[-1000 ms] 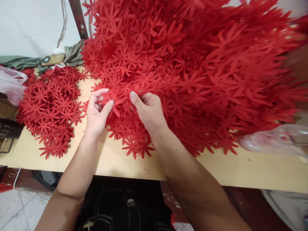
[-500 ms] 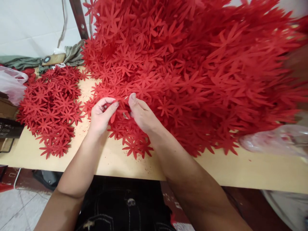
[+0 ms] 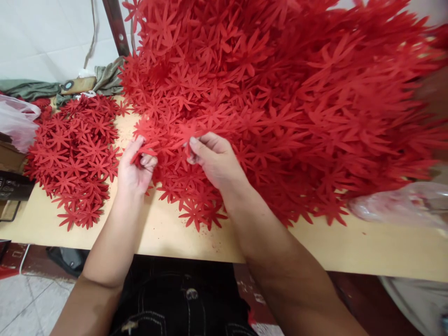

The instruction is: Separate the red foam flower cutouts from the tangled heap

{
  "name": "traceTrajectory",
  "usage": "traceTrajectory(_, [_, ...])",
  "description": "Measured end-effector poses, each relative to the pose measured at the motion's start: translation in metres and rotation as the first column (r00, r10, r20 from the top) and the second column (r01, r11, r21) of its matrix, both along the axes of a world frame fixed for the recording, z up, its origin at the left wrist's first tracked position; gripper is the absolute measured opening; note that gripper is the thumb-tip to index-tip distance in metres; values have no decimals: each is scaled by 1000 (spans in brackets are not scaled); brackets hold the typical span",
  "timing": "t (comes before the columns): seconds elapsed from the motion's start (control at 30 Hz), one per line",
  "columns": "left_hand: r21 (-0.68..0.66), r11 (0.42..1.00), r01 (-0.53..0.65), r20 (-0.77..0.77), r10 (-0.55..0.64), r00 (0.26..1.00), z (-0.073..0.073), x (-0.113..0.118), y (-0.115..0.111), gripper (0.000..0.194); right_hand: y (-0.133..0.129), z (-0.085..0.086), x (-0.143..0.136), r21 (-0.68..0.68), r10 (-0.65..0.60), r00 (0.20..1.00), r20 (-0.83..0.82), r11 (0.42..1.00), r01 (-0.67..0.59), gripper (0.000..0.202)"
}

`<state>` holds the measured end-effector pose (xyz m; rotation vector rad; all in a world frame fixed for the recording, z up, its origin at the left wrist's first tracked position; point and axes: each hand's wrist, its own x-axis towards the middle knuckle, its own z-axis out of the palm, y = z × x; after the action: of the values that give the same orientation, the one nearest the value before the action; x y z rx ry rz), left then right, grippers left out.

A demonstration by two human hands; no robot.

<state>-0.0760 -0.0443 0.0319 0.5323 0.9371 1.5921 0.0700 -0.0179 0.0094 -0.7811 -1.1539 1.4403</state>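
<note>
A large heap of red flower-shaped cutouts [image 3: 280, 121] with narrow petals covers the middle and right of the table. My left hand [image 3: 136, 165] is at the heap's left edge, turned partly palm up, its fingers curled around a red flower cutout [image 3: 147, 151]. To its right, my right hand [image 3: 213, 156] pinches another red cutout [image 3: 189, 134] between thumb and fingers, just above the heap. Motion blurs both held pieces, so how many layers each hand has cannot be told. A smaller pile of darker red cutouts [image 3: 80, 158] lies left of my left hand.
The wooden table [image 3: 168, 240] has red specks near its front edge. A white plastic bag [image 3: 17, 119] and cardboard box [image 3: 10, 156] stand at the left. Behind the small pile lie green cloth [image 3: 108, 77] and a phone-like object [image 3: 79, 86]. A clear plastic bag [image 3: 402, 203] is at the right.
My hands, close together over one red piece before, have moved apart. The left has gone left and turned its palm up; the right has shifted slightly right, pinching a red cutout.
</note>
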Motion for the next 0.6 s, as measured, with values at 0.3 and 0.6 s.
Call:
traceTrajectory(0.3, [117,993,1,-376,43,926,-15,12,-2,47,-4,7,2,68,-88,990,114,994,80,50])
traceTrajectory(0.6, [100,971,218,-420,-158,894,-9,20,-9,34,-11,11,-4,84,52,986,158,994,-66,58])
